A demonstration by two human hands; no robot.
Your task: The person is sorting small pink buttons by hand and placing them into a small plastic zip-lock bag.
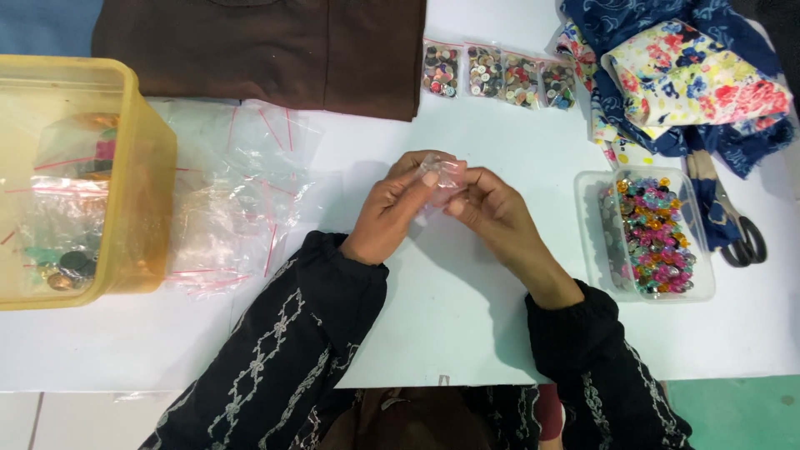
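Both hands meet over the middle of the white table (467,325). My left hand (390,212) and my right hand (492,210) pinch a small clear plastic bag (442,175) between their fingertips, held a little above the table. Black embroidered sleeves cover both forearms. To the right of my right hand stands a clear plastic tub (590,225) filled with colourful buttons (658,235). A loose pile of empty clear bags with red seal strips (229,196) lies to the left of my left hand.
A yellow plastic bin (142,167) holding bagged buttons sits at the left edge. Several filled button bags (498,75) line the far side next to brown cloth (267,46). Floral and blue fabrics (683,75) and scissors (733,225) lie at the right.
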